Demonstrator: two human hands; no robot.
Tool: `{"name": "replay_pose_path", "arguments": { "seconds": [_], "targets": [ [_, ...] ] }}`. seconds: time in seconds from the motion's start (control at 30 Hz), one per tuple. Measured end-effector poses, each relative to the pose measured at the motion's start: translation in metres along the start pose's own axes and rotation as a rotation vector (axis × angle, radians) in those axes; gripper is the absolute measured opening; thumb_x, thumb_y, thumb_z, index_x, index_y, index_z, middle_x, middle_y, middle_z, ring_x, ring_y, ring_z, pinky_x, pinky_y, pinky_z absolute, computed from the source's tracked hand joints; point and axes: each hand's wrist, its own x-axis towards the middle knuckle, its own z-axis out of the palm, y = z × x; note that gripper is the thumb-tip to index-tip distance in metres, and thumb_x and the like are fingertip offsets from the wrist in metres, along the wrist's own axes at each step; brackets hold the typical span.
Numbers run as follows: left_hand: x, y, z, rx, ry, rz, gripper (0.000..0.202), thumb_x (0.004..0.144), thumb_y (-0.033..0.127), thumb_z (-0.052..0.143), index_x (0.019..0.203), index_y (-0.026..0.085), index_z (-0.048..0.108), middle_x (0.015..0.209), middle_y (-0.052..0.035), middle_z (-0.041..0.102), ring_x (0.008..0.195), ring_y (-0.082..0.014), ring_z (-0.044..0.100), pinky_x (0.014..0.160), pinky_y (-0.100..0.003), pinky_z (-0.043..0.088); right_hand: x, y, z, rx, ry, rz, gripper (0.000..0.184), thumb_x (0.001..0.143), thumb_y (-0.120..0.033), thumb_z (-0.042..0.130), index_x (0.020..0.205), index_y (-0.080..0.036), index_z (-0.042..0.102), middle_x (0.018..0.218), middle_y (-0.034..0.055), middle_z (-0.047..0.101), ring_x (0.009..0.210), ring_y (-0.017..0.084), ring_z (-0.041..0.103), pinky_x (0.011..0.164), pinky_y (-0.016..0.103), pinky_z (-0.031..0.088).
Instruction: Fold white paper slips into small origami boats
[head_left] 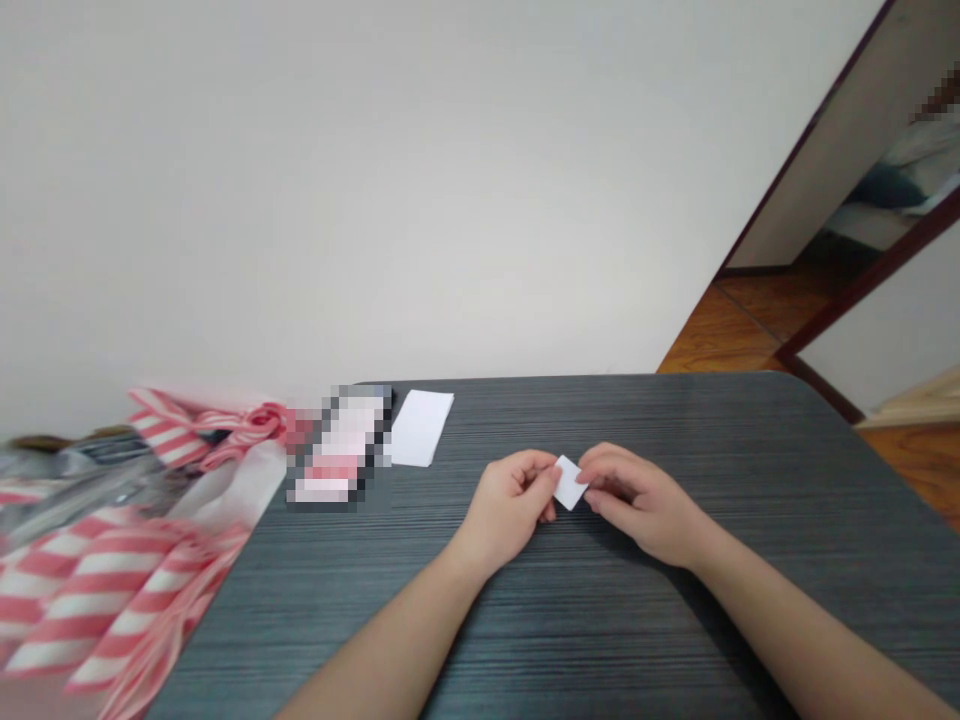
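I see the small white paper piece [570, 484] at five o'clock, its left corner pinched in the left hand [506, 510], probably for steadiness; the right hand [656, 512] touches its three-o'clock corner, whether clamped I can't tell.

A pale, off-white wall [375, 200] fills the upper view, softly lit and brighter toward the middle. Below it stands a dark grey table [300, 600] — fine streaks run across its top, and its far right corner is rounded. On the right, past a dark reddish-brown edge strip [816, 120], orange-brown wood-grain floor [694, 320] shows — beside it, a white panel [885, 320] with a dark red border [870, 280].
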Motion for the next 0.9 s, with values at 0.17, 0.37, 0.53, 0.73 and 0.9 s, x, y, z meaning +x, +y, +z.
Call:
{"name": "replay_pose_path", "arguments": {
  "seconds": [0.17,0.37,0.53,0.73,0.9],
  "targets": [
    [0.0007,-0.0015,-0.0004,0.011,-0.026,0.008,0.023,0.088,0.034,0.059,0.085,0.013,0.069,0.053,0.0033,0.057,0.047,-0.0083,0.050,0.049,-0.019,0.039,0.0034,-0.0002,0.0000,-0.062,0.003,-0.018,0.013,0.088,-0.015,0.065,0.099,-0.022,0.064,0.099,0.0048,0.060,0.068,0.012,0.055,0.063,0.025,0.047],
    [0.0003,0.0002,-0.0005,0.047,-0.039,0.007,0.023,0.089,0.033,0.058,0.084,0.013,0.069,0.053,0.0031,0.057,0.047,-0.0082,0.050,0.049,-0.019,0.039,0.0047,0.0039,-0.0024,-0.128,0.033,-0.091,0.006,0.089,-0.019,0.067,0.094,-0.021,0.067,0.093,0.0049,0.065,0.075,0.015,0.060,0.068,0.027,0.048],
    [-0.0009,0.0005,-0.0013,0.104,-0.057,0.013,0.025,0.090,0.034,0.056,0.080,0.014,0.068,0.054,0.0022,0.059,0.049,-0.0088,0.051,0.051,-0.019,0.039,0.0057,0.0017,-0.0043,-0.179,0.062,-0.122,0.005,0.091,-0.019,0.064,0.090,-0.021,0.068,0.090,0.0052,0.067,0.082,0.017,0.063,0.075,0.029,0.048],
    [-0.0014,-0.0006,-0.0021,0.147,-0.094,0.052,0.027,0.093,0.034,0.053,0.084,0.015,0.071,0.057,0.0014,0.061,0.052,-0.0097,0.054,0.054,-0.020,0.041,0.0062,-0.0030,-0.0038,-0.197,0.070,-0.084,0.012,0.093,-0.017,0.058,0.085,-0.020,0.067,0.085,0.0039,0.065,0.076,0.016,0.061,0.071,0.028,0.046],
    [-0.0025,0.0002,0.0007,0.033,-0.135,0.054,0.025,0.089,0.032,0.059,0.100,0.014,0.071,0.072,-0.0025,0.069,0.054,-0.0093,0.054,0.054,-0.020,0.044,0.0058,-0.0049,-0.0023,-0.206,0.122,-0.026,0.014,0.094,-0.017,0.056,0.081,-0.019,0.061,0.079,0.0014,0.061,0.070,0.014,0.056,0.066,0.026,0.042]
  ]
}}
